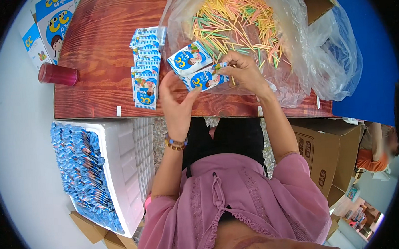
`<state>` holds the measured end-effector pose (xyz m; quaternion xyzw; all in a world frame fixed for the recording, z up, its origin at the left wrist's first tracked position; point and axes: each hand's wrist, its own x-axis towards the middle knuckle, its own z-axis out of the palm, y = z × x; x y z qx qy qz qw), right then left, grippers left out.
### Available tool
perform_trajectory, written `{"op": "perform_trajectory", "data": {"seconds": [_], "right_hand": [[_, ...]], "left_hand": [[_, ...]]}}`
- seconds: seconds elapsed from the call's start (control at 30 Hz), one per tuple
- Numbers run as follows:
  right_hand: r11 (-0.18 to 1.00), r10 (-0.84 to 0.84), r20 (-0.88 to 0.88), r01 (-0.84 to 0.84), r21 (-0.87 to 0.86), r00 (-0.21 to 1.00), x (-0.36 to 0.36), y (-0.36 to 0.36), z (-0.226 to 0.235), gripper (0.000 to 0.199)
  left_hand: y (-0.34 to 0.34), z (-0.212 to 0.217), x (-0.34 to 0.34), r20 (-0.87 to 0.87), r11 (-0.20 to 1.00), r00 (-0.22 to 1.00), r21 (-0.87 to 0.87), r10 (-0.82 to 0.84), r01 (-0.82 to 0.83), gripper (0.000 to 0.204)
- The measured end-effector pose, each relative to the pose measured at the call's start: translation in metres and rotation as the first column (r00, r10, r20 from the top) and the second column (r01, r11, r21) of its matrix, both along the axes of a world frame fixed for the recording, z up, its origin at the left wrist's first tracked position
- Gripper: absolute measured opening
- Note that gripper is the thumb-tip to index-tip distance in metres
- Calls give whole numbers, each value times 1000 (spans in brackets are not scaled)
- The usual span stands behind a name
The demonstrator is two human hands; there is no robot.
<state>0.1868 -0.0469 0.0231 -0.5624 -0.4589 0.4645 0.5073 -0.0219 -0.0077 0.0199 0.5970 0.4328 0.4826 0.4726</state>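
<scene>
Two small blue-and-white candy packets, an upper one and a lower one, overlap at the front edge of a plastic bag. My left hand curls round their left end, its thumb at the lower packet's bottom edge; the packets partly hide its fingers. With thumb and forefinger, my right hand pinches the lower packet's right end. A clear plastic bag lies spread beyond my hands, holding many thin pastel candy sticks. Left of my hands, an overlapping column of similar packets lies on the table.
The red-brown wooden table carries a pinkish-red cup-like thing at its left edge. A white foam box full of blue packets stands below left. At right are a cardboard box and another person.
</scene>
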Motion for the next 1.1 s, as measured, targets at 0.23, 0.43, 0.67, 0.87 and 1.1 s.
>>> {"op": "perform_trajectory", "data": {"seconds": [0.23, 0.43, 0.67, 0.87, 1.1], "right_hand": [[996, -42, -58, 47, 80, 997, -23, -5, 20, 8], [998, -68, 1, 68, -15, 998, -26, -10, -7, 6], [997, -81, -31, 81, 17, 996, -28, -14, -9, 9], [990, -105, 8, 103, 96, 994, -18, -13, 0, 11], [973, 109, 92, -126, 194, 990, -15, -19, 19, 20]], "left_hand": [[8, 3, 15, 398, 924, 910, -291, -120, 249, 11], [-3, -5, 11, 363, 925, 926, -310, -100, 221, 11], [-7, -20, 13, 446, 915, 895, -353, -18, 195, 12], [-6, -13, 14, 574, 870, 817, -433, 63, 237, 14], [1, -23, 4, 666, 819, 742, -469, 80, 332, 16]]}}
